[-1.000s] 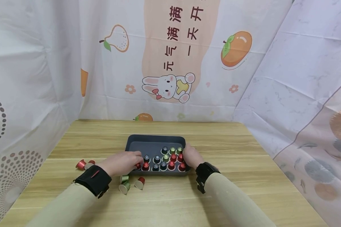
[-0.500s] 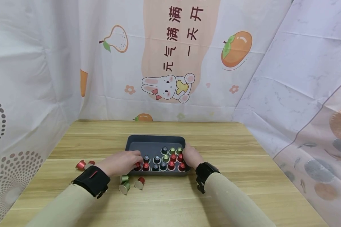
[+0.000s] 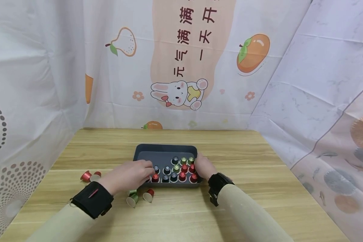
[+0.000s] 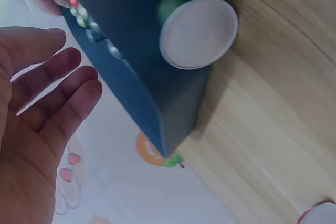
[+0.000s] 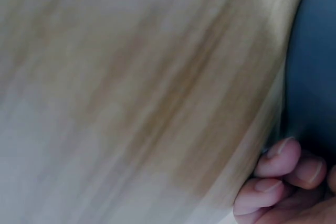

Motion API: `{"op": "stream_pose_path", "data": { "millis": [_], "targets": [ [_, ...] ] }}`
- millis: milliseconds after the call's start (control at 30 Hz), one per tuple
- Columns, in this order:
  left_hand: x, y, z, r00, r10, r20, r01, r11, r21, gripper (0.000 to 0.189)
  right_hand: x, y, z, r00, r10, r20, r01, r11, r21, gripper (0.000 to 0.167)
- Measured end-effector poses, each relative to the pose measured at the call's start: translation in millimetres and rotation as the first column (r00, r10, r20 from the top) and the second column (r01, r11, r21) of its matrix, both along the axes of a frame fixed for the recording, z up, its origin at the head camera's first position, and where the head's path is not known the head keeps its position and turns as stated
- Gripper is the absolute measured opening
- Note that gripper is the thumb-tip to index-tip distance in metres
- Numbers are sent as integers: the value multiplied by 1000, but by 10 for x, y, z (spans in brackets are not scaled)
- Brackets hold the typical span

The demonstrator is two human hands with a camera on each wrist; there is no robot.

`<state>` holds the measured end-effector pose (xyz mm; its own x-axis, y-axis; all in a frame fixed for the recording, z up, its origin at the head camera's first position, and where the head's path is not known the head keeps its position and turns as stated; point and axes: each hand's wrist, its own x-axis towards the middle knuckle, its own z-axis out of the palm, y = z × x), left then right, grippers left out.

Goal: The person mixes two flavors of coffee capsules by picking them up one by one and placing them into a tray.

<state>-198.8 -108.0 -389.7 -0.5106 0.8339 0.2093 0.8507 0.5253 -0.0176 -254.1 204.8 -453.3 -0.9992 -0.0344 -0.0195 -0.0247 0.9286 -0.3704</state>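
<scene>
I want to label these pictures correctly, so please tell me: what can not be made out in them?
- Head view: the near left corner of the tray, hidden by the left grip.
- Head view: the top of the farther loose green capsule, behind the same grip.
- Left wrist view: most of a red-rimmed capsule, cut off by the bottom right corner.
- Right wrist view: the tray's inside, beyond the right edge.

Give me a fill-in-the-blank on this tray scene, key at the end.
1. In front of the tray, next to a red pod, lie two pods coloured ____.
2. Seen in the head view, the tray's larger bare patch lies at its far ____ corner.
3. Both wristbands are coloured ____.
Missing words: green; left; black.
</scene>
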Motion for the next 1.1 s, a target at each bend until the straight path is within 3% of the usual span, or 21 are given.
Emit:
{"op": "stream_pose_path", "data": {
  "millis": [133,400,600,833,1100],
  "targets": [
    [103,21,51,999,-17,-40,16,1000,-12,16,-7,1,-17,1000,-5,9,5,1000,-20,32],
    [270,61,82,995,-83,-48,83,997,-1,6,11,-11,-25,1000,4,-14,-4,1000,-6,31],
    [350,50,37,988,-96,-119,87,993,-82,8,34,-24,-18,1000,-1,-16,1,1000,-5,29],
    [388,47,-28,995,-73,-74,62,989,-134,7,46,-26,-18,999,14,-31,-14,1000,9,29],
    [376,61,-138,990,-91,-104,72,982,-174,8,34,-23,-29,999,21,-48,-20,1000,17,29]
  ]
}}
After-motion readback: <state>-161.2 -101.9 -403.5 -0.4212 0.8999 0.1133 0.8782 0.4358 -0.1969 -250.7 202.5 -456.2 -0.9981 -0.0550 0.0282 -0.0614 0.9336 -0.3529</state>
